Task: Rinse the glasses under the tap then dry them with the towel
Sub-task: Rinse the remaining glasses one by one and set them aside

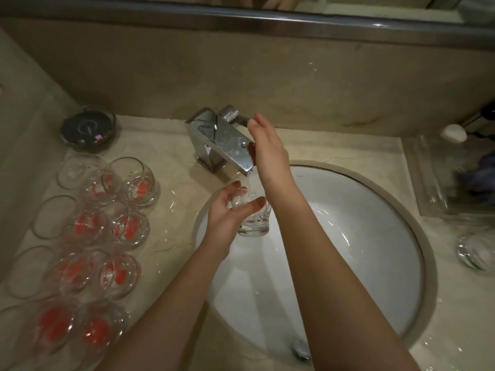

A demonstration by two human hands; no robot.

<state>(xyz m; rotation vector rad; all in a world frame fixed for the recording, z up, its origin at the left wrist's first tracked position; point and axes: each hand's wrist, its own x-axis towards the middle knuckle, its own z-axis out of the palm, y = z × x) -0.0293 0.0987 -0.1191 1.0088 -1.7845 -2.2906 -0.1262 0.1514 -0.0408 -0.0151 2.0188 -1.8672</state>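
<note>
Rinsing step: your left hand [223, 219] curled its grip around the glass [251, 218] under the running tap [227, 141], right hand [267, 145] spread at the lever; towelling presumably followed.

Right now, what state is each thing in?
Tap: running.
Glass: upright under the stream, gripped by left hand.
Right hand: open, fingertips at the tap lever.
Sink: wet.
Glasses on counter: standing upright in rows.

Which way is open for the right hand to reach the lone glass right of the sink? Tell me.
Probably yes: the right hand is open at the tap handle, and only bare counter lies between it and the lone glass.
</note>
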